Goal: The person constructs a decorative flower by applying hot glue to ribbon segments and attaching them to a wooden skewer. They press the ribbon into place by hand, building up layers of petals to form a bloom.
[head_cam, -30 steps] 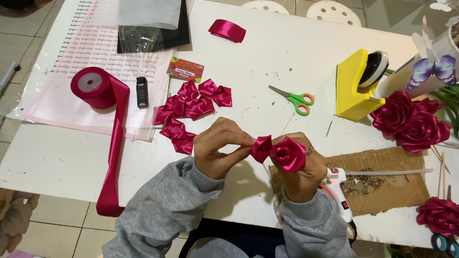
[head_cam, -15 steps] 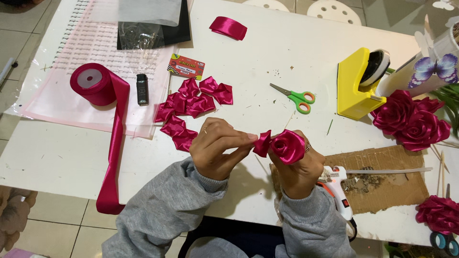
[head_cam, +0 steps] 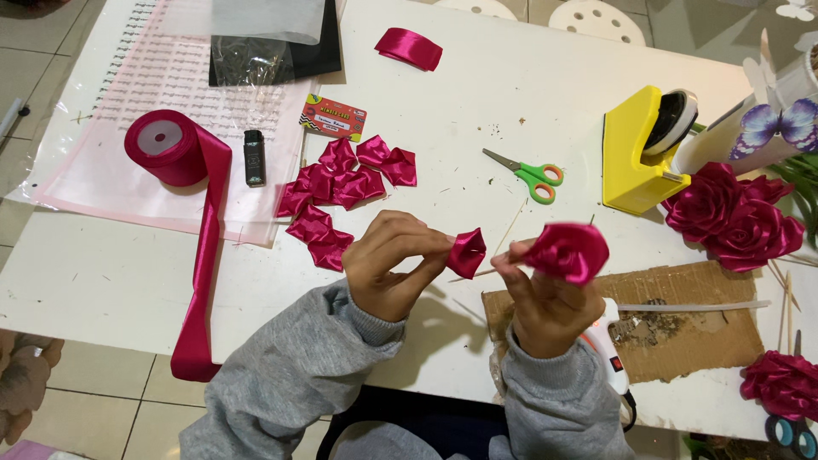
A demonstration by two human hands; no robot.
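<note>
My left hand (head_cam: 394, 271) has drawn apart from the right since a moment ago; its fingers pinch a folded satin petal (head_cam: 466, 252). My right hand (head_cam: 545, 294) grips the half-made ribbon rose (head_cam: 567, 250), probably on a thin stick, above the worktop (head_cam: 477, 102). Petal and rose, touching earlier, now stand just beside each other.

Bare white desk (head_cam: 102, 281) lies open left of the heap of folded magenta satin petals (head_cam: 341, 192). Right of that heap, green-handled scissors (head_cam: 528, 175) and a yellow tape dispenser (head_cam: 639, 153) block the way; below them a brown cardboard sheet (head_cam: 682, 328) carries a white glue gun (head_cam: 609, 353).
</note>
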